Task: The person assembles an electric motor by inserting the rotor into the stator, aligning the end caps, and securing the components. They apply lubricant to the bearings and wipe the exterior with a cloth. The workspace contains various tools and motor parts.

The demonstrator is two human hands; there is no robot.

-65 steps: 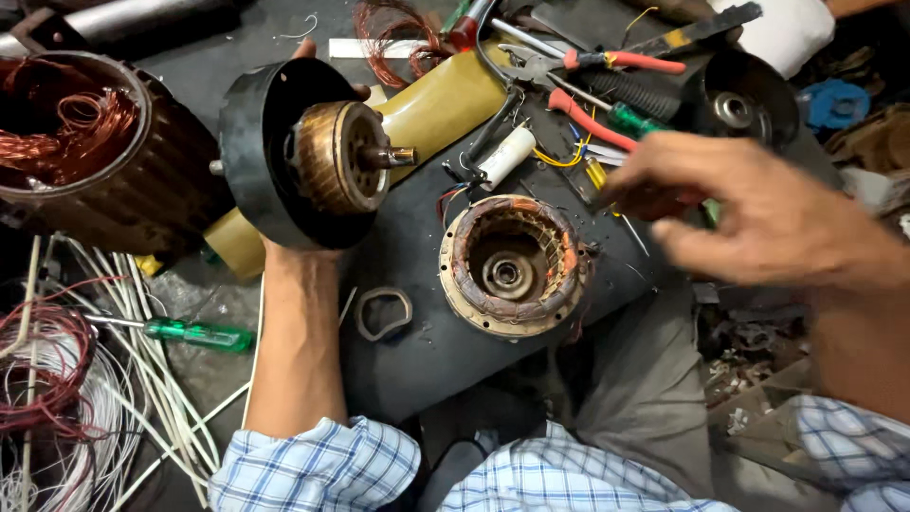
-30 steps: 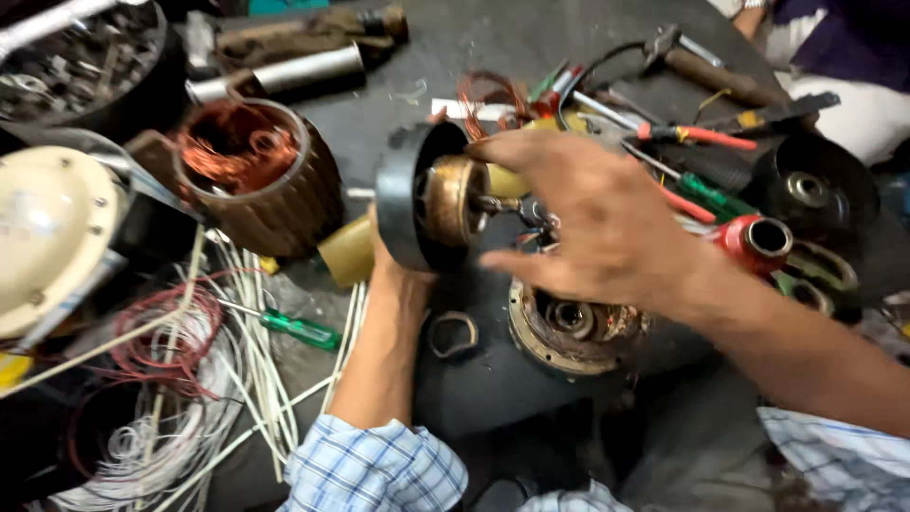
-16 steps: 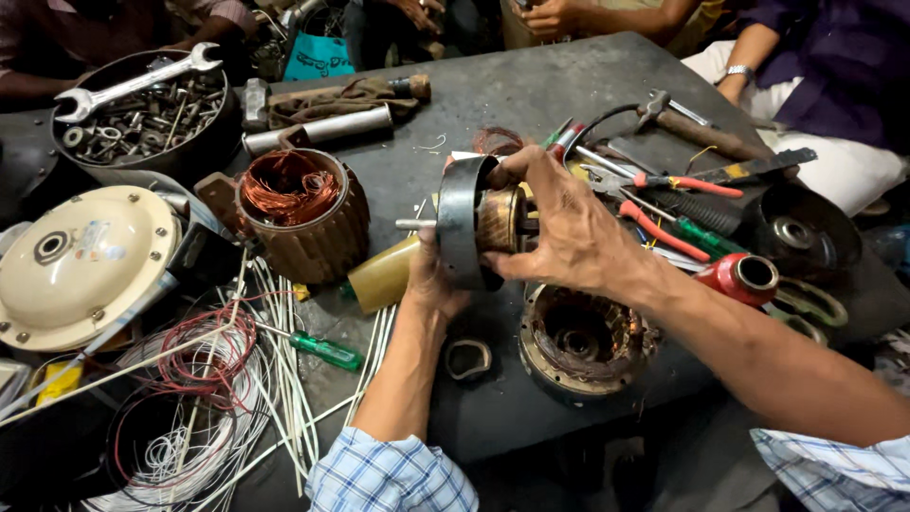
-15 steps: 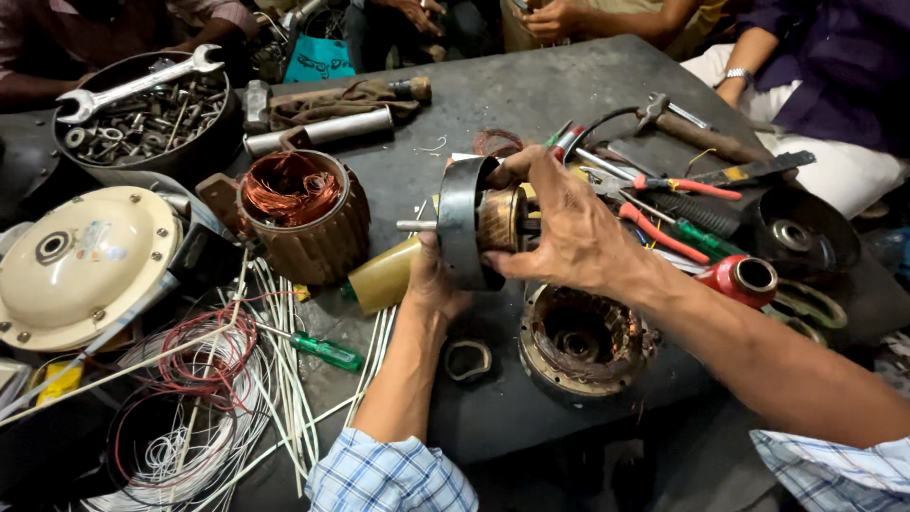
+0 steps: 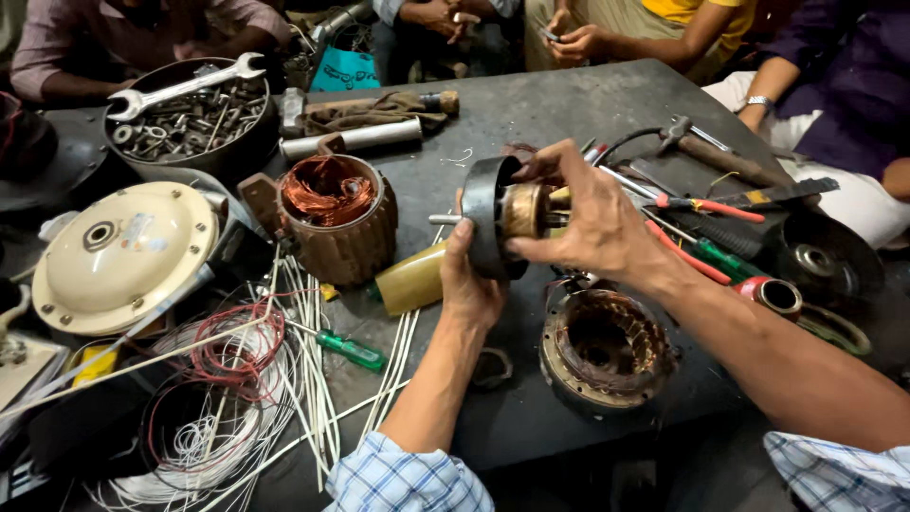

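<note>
From my remote seat, the bench reads left to right: a cream dome cover (image 5: 121,254) with a smooth painted skin sits above loose coils of white and red wire (image 5: 237,379), then a ribbed brown stator (image 5: 334,216) packed with bright copper winding, with a pan (image 5: 186,123) of dull nuts and a steel spanner behind it. At centre, my left hand (image 5: 471,280) comes up from below and is closed on the lower edge of the rotor (image 5: 502,223), a dark metal disc with a brassy drum on its right face, held clear above the grey table (image 5: 531,114). Its thin steel shaft pokes out to the left, so the long axis runs roughly level, left to right across my view. My right hand (image 5: 597,223) reaches in from the right and is the nearer one to the drum, its fingers curled over the drum end and pinching it; the thumb is hidden behind the disc, I cannot tell how. Just below and to the right, a rusty round housing (image 5: 605,349) lies open-mouth up, well apart from the rotor. Further right, red-handled pliers (image 5: 706,204) and a green screwdriver (image 5: 725,258) lie near a hammer (image 5: 706,147).
</note>
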